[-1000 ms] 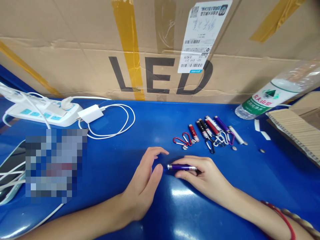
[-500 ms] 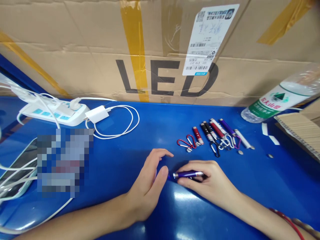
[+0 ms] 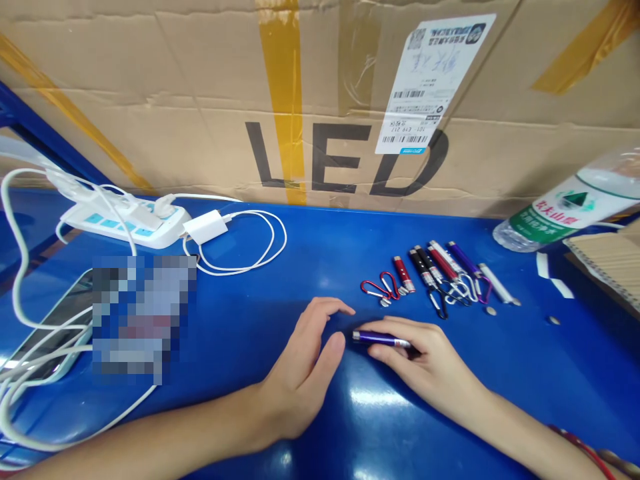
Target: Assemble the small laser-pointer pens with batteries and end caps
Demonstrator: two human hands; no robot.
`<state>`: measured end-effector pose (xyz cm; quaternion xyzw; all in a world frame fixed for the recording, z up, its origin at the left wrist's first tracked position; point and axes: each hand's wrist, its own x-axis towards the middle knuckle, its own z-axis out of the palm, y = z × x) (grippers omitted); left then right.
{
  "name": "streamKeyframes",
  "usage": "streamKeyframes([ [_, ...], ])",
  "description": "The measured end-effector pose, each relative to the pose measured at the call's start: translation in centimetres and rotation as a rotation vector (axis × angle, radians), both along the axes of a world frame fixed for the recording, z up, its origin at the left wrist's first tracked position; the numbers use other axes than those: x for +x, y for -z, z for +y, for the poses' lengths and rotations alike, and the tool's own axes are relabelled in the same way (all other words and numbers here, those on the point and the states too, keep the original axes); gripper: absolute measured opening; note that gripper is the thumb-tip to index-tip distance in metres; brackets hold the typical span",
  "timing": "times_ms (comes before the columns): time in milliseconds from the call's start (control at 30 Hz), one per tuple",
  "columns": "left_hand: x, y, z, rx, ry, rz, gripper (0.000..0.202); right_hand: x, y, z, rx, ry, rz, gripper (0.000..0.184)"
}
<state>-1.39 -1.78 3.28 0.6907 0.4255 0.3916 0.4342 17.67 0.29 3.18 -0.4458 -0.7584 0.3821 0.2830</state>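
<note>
A slim purple mini flashlight (image 3: 381, 339) with silver ends lies between the thumb and fingers of my right hand (image 3: 425, 350), low over the blue table. Its silver tip points left, and its rear end is hidden in the hand. Facing that tip, my left hand (image 3: 310, 367) is cupped on its side, fingers and thumb apart, with nothing visible in it. Beyond my right hand lies a row of similar mini flashlights: a red one (image 3: 404, 274), a black one (image 3: 423, 265), a purple one (image 3: 463, 259) and others. Several have carabiner clips, such as a red carabiner (image 3: 374, 289).
A large cardboard box (image 3: 200, 100) walls off the back. On the left are a power strip (image 3: 170, 230), a white charger (image 3: 205, 229), cables and a phone (image 3: 55, 333). A water bottle (image 3: 550, 210) lies at the right, with small button cells (image 3: 491, 311) nearer.
A blue-violet glow at the flashlight's tip, next to my left thumb, is gone. The flashlight's tip now stands slightly higher in the picture. The whole view has shifted a little.
</note>
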Motion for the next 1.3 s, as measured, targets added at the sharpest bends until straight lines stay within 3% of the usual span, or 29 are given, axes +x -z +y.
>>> streamKeyframes([
  [500, -0.1, -0.1, -0.2, 0.074, 0.019, 0.021, 0.025, -0.1, 0.2, -0.3, 0.063, -0.010, -0.027, 0.019],
  [1000, 0.0, 0.1, -0.1, 0.079, -0.021, 0.016, 0.024, -0.7, -0.7, -0.8, 0.055, 0.013, -0.031, 0.029],
  [1300, 0.1, 0.1, -0.2, 0.062, -0.031, 0.003, 0.025, -1.1, -0.3, -1.1, 0.097, 0.019, 0.061, 0.013],
])
